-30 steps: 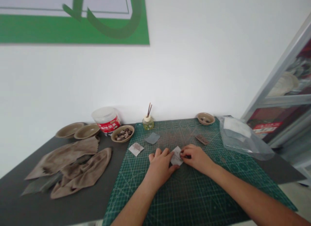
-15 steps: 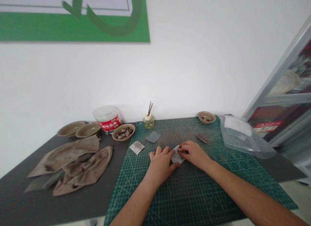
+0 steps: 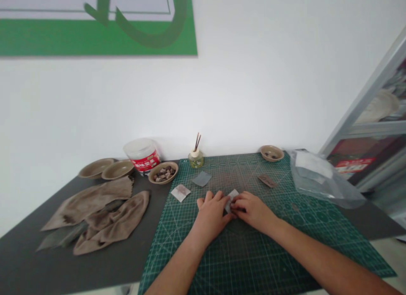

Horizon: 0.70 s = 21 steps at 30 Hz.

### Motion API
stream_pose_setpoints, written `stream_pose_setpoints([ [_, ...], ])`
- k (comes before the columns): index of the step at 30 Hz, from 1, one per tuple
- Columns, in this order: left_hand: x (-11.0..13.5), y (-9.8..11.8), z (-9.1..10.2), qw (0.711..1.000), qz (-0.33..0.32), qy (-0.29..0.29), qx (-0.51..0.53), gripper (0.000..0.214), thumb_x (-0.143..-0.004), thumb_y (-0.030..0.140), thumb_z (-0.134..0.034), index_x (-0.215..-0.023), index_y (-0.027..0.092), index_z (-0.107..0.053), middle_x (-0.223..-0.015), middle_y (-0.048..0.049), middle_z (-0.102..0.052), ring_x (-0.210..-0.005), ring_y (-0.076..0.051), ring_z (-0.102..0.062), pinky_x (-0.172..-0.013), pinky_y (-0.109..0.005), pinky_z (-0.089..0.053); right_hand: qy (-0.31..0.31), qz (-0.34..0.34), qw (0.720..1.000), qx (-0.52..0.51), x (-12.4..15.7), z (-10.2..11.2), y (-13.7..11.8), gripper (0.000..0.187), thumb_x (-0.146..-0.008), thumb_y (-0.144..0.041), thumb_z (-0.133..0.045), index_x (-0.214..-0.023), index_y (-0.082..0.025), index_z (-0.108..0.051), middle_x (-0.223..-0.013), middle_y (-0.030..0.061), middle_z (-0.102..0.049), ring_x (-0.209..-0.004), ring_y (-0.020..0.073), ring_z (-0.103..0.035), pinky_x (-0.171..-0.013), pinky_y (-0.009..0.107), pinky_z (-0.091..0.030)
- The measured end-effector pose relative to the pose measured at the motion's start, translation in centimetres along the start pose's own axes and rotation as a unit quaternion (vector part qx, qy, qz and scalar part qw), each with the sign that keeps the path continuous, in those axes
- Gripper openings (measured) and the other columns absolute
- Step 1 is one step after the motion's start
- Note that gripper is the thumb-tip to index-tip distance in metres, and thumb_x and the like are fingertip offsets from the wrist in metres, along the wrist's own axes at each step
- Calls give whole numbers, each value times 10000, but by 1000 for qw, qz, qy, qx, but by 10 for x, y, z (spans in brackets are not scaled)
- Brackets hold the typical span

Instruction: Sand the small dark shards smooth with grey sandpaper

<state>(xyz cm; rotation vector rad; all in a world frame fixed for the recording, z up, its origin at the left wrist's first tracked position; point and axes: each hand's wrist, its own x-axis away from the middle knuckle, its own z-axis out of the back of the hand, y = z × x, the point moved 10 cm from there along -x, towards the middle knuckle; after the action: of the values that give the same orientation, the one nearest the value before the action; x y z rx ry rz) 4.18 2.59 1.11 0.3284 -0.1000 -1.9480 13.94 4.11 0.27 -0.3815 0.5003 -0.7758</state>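
On the green cutting mat [image 3: 253, 261], a small pale square sheet [image 3: 234, 195] lies between my two hands. My left hand [image 3: 211, 212] rests flat on the mat with fingers spread, its index finger and thumb at the sheet's left edge. My right hand [image 3: 252, 210] bends over the sheet's right part with fingertips pinched together and pressed down on it. Whatever sits in that pinch is hidden by the fingers. Behind my left hand lie a stained whitish square [image 3: 180, 193] and a grey square [image 3: 201, 178]. A brown flat piece [image 3: 267, 180] lies beyond my right hand.
Left of the mat are a bowl of stones [image 3: 163, 173], two bowls [image 3: 96, 168], a plastic tub [image 3: 142, 155] and brown cloths [image 3: 114, 223]. A reed diffuser [image 3: 196, 158] and small bowl [image 3: 272, 153] stand at the back. A plastic bag [image 3: 323, 178] lies right.
My right fingertips have moved slightly down and left over the pale sheet, toward my left thumb. My left hand stays in place. The whole view has shifted a little.
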Motion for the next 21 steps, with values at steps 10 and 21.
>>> stream_pose_setpoints([
  [10,1,1,1,1000,8,1,5,466,-785,473,-675,-1224,350,-580,-1082,-46,-607,-1024,-311,-470,-768,-404,-318,10,-10,1000,-2,-6,0,4,49,-838,-191,-683,-851,-217,-722,-992,28,-701,-961,195,-577,-879,324,-423],
  [21,1,-1,-2,1000,10,-8,1,428,-782,494,-671,-1172,331,-605,-1088,-40,-602,-1028,-305,-468,-761,-406,-318,-6,7,1000,-20,-2,1,2,46,-845,-229,-683,-851,-238,-728,-985,17,-698,-931,192,-572,-846,321,-436],
])
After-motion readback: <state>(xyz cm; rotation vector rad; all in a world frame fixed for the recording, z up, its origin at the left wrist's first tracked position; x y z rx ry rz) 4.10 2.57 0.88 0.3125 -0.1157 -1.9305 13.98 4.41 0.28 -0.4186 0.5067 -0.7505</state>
